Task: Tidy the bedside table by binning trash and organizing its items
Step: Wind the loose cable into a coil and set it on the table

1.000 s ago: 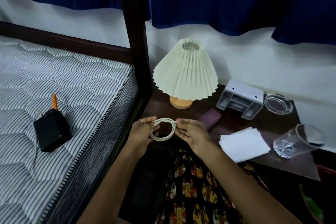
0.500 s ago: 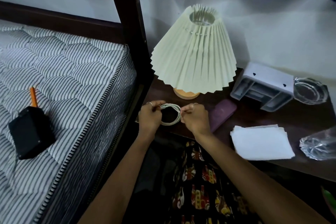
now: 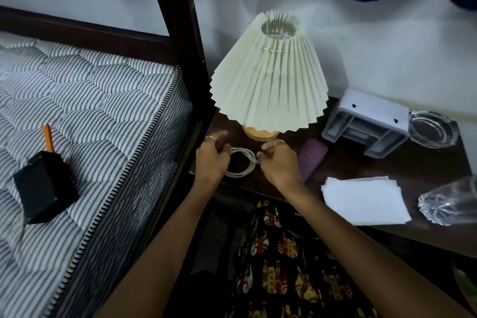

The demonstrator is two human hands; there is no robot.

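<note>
Change since the earlier frame: the coiled cable [image 3: 241,162], which we held raised between both hands, now lies on the bench [image 3: 346,162] at its near left corner, just before the lamp [image 3: 268,77].

Left hand [image 3: 211,159]: knuckles up at the coil's left side; forefinger stretched forward, the other fingers curled down at the cable. We cannot tell whether they pinch it or only rest there, as the hand covers that part.

Right hand [image 3: 277,162]: knuckles up at the coil's right side, fingers curled, thumb and forefinger pinching the cable's end.

Also on the bench:
- purple case [image 3: 313,157], just right of our right hand
- grey organiser [image 3: 366,124], tipped on its side
- glass ashtray [image 3: 433,129], right of the organiser
- stack of white paper [image 3: 364,199], near edge
- glass [image 3: 451,201], lying on its side, right of the paper

On the mattress [image 3: 90,111]: black box [image 3: 44,186], orange pencil [image 3: 48,137] behind it.
</note>
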